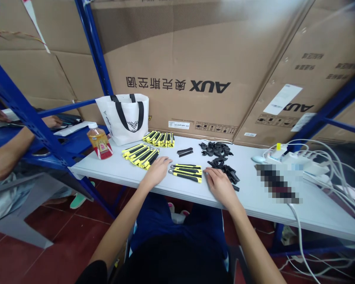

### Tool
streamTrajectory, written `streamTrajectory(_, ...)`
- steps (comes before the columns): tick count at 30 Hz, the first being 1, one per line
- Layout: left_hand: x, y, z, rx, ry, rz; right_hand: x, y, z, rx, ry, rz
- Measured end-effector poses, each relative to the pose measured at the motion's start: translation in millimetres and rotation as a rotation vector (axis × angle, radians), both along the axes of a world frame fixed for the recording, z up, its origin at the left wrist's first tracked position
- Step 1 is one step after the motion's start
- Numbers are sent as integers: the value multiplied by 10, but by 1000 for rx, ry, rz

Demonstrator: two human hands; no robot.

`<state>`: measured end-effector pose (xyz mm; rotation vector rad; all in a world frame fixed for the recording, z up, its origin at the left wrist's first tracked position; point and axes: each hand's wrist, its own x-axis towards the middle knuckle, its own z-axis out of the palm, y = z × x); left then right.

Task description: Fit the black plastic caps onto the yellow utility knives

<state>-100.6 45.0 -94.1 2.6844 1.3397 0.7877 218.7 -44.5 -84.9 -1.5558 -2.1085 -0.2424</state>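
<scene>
Yellow-black plastic knives (pixel 185 172) lie between flat, empty left hand (pixel 156 170) and right hand (pixel 220 185).

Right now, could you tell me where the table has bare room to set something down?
Bare tabletop lies at the near left edge, below the bottle, and between the black parts and the cables. It is crowded between the left hand and right hand.

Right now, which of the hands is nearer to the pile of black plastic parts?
Right. The right hand lies flat on the table beside the black parts pile, fingertips almost touching it. The left hand rests farther off, beyond the three yellow-black knives.
</scene>
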Motion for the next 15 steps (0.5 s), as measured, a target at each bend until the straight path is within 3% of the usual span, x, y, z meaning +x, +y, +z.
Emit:
streamTrajectory(6, 4, 3, -30, 13, -28, -9, 3, -19, 14, -12, -14, -3)
streamTrajectory(15, 26, -86, 115, -119, 43, 48, 15, -3, 5, -24, -34, -18)
